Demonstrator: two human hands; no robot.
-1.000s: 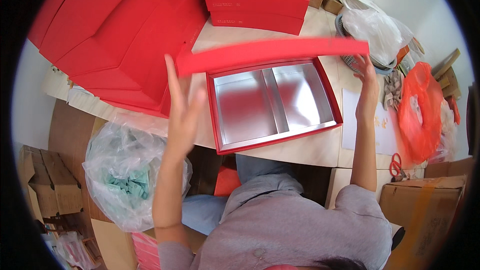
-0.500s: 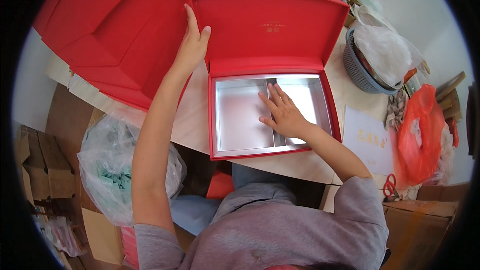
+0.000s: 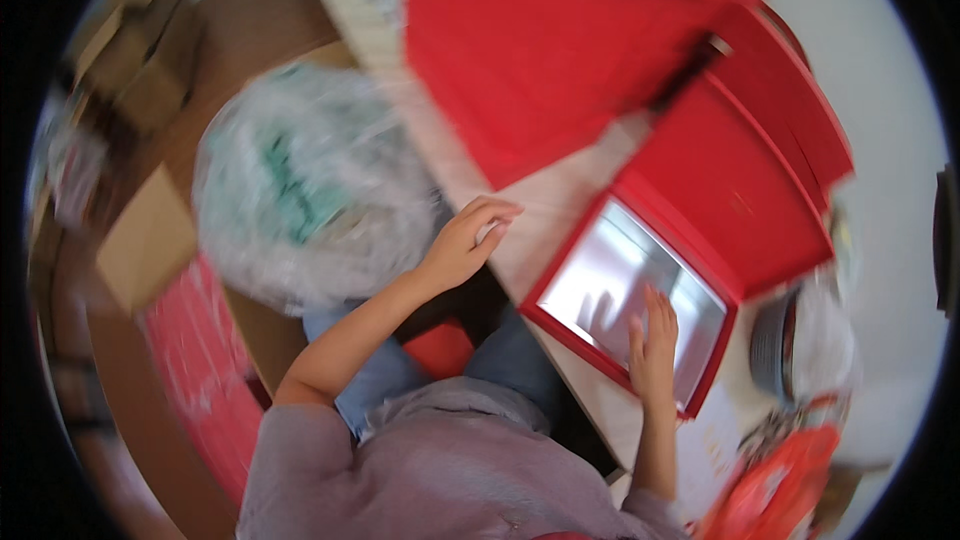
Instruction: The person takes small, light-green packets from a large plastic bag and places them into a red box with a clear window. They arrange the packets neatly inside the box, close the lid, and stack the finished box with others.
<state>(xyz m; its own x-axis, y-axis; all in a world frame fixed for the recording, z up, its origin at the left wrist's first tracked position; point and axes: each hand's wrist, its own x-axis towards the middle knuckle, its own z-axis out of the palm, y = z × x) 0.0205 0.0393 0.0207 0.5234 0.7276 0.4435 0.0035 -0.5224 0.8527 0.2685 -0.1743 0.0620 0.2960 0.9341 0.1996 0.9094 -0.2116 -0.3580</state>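
the stiff rectangular red box [image 3: 682, 230] lies open on the pale desk [image 3: 545, 205], silvery lining [image 3: 625, 255] gleaming; the right hand [image 3: 654, 350] is loosely spread over it, the left hand [image 3: 470, 245] half curled near a crinkled plastic bag [image 3: 385, 180], grip unclear from here

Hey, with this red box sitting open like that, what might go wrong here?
The red box has one corner close to the table edge, so a bump might send it over. The raised lid could drop onto the right hand, and fingers there might smudge the shiny silver tray.
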